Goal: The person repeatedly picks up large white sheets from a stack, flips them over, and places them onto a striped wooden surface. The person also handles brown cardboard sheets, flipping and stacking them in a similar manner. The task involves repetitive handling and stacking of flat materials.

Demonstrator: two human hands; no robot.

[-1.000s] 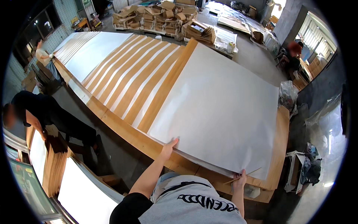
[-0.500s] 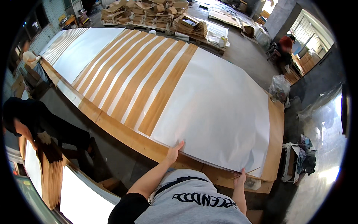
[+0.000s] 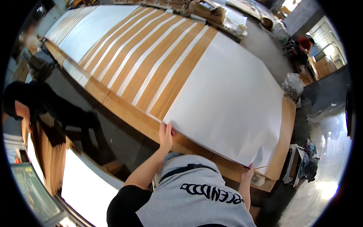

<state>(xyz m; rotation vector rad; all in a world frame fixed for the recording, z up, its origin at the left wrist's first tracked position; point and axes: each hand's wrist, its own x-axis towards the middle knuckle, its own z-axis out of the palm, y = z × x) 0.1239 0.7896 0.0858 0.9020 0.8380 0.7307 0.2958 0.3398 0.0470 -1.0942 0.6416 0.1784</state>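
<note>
A large white sheet (image 3: 230,94) covers the near right part of a long wooden table (image 3: 124,109). My left hand (image 3: 166,135) is closed at the sheet's near left corner, its fingers curled by the edge. Farther right along the same edge, my right hand (image 3: 247,173) pinches the sheet near its right corner, where the paper buckles. A thin stick (image 3: 261,167) pokes out from my right fingers. To the left of the sheet lie overlapping sheets with brown and white stripes (image 3: 151,64), fanned out in steps.
At the lower left, a co-worker in black (image 3: 49,106) bends over a stack of brown sheets (image 3: 51,159), beside a white stack (image 3: 87,185). Another person (image 3: 34,41) stands at the table's far left. Plastic bags (image 3: 293,85) and a box of dark cloth (image 3: 302,162) are at right.
My left hand has slid left along the near edge to the sheet's corner. My right hand stays near the right corner, where the paper now buckles more. The whole view has shifted.
</note>
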